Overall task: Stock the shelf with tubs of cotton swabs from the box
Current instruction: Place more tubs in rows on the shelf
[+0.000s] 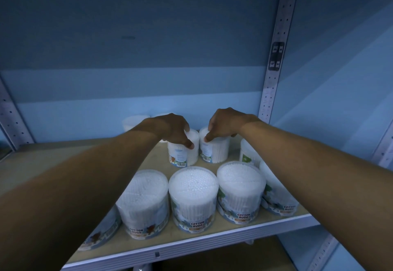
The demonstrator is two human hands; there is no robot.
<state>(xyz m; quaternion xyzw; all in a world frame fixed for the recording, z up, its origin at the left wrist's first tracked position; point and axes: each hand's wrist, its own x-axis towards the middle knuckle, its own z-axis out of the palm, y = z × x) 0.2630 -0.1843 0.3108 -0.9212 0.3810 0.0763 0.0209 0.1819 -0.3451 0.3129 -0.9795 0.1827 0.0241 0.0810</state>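
Both arms reach deep onto the shelf (63, 156). My left hand (172, 129) grips the top of a clear tub of cotton swabs (184, 156), thumb down its front. Right beside it, my right hand (223, 125) grips the top of a second tub (215, 151) the same way. The two tubs stand upright, almost touching, in the middle row. Several more tubs labelled "Cotton Buds" stand along the front edge, such as one tub (193, 194) in the centre. The box is out of view.
Another tub (247, 153) stands right of the held pair, and pale tubs (134, 122) stand at the back. A perforated metal upright (274, 66) bounds the shelf on the right. Bare shelf board lies to the left under my left forearm.
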